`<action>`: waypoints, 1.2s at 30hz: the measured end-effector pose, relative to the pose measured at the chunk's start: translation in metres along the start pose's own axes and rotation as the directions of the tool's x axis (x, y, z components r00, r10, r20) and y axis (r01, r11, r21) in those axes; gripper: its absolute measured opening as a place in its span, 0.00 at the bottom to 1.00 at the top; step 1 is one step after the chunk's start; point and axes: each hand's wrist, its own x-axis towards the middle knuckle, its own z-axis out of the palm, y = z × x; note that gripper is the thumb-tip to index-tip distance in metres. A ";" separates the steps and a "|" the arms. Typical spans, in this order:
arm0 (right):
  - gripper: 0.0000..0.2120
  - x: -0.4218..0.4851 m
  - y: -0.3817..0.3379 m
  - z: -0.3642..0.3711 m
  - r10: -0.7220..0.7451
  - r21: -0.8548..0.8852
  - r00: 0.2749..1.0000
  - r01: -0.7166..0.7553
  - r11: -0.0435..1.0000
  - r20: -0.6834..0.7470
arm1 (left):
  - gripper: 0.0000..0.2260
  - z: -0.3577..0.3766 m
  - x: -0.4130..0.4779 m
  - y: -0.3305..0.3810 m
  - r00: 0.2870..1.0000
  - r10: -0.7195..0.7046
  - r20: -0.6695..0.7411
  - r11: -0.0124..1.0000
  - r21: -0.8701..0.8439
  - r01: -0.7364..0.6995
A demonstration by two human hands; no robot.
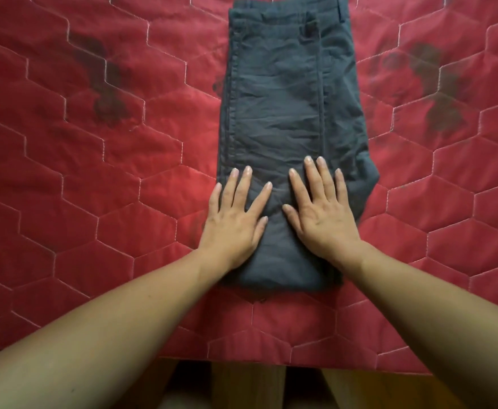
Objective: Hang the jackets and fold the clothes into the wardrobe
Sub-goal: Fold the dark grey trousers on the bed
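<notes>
Both hands, left hand (232,224) and right hand (320,214), press flat, fingers spread, on folded trousers (286,113).

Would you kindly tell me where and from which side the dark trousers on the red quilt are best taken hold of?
Probably the near end, one corner in each hand, coming from the person's side. The dark trousers lie flat in a long strip running away from the person, with the left hand and right hand flat on that end.
</notes>
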 end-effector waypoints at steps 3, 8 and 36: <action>0.28 0.042 0.010 -0.020 -0.007 0.050 0.998 0.010 0.999 -0.059 | 0.28 -0.021 0.040 -0.013 0.999 -0.048 -0.021 0.999 0.001 0.048; 0.32 0.165 0.036 -0.054 0.018 -0.016 0.998 -0.019 1.000 -0.066 | 0.29 -0.051 0.165 -0.044 0.997 -0.007 -0.075 0.999 0.039 0.010; 0.18 0.288 0.081 -0.128 0.207 0.285 0.975 -0.221 0.933 0.080 | 0.20 -0.127 0.287 -0.108 0.963 -0.268 -0.029 0.870 -0.437 0.229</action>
